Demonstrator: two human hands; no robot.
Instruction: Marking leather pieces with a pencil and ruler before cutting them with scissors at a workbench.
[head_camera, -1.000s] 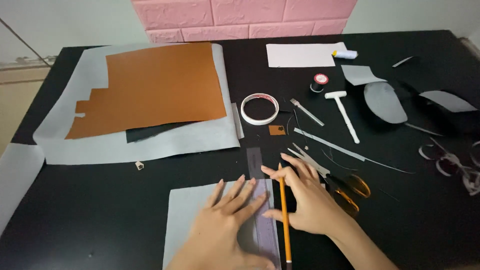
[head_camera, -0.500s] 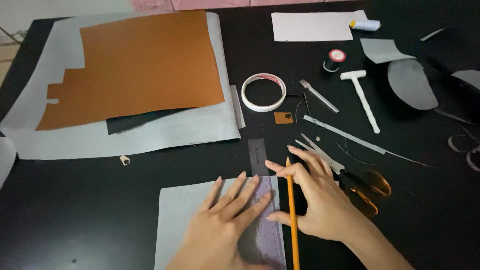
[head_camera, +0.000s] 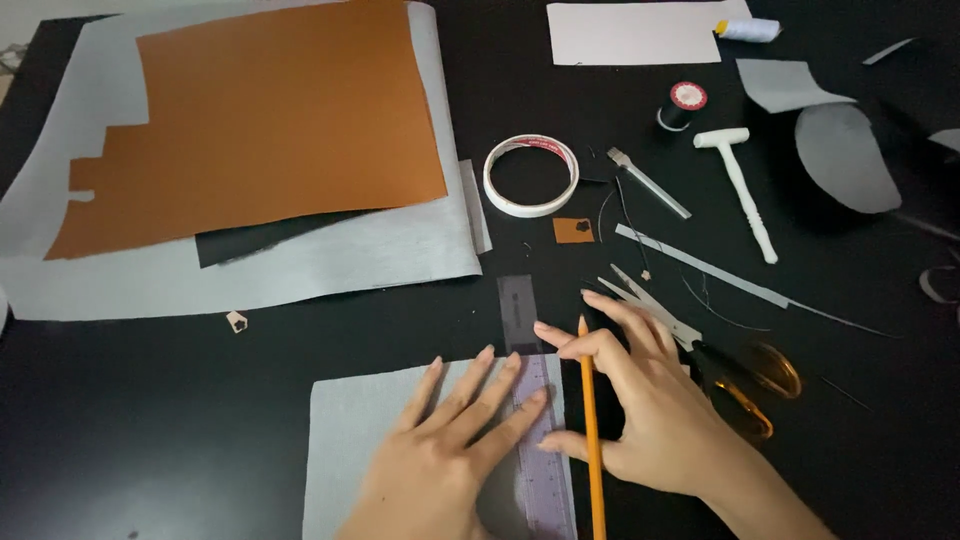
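Observation:
My left hand (head_camera: 445, 450) lies flat, fingers spread, on a grey sheet (head_camera: 350, 440) and on a clear purple ruler (head_camera: 530, 420) that runs up the sheet's right edge. My right hand (head_camera: 650, 405) holds an orange pencil (head_camera: 592, 440) along the ruler's right side, tip pointing away from me near the sheet's top corner. The ruler's far end sticks out past the sheet onto the black table (head_camera: 150, 420).
A brown leather sheet (head_camera: 260, 120) lies on larger grey material (head_camera: 330, 255) at top left. A tape roll (head_camera: 530, 175), white mallet (head_camera: 745, 190), thread spool (head_camera: 682, 103), metal tools (head_camera: 650, 185), white paper (head_camera: 640, 30), grey cut pieces (head_camera: 845, 155) and orange-handled scissors (head_camera: 750, 385) lie to the right.
The view has dropped closer to the table. My right hand and pencil have stayed by the ruler's edge, with the pencil tip a little nearer the sheet's top corner.

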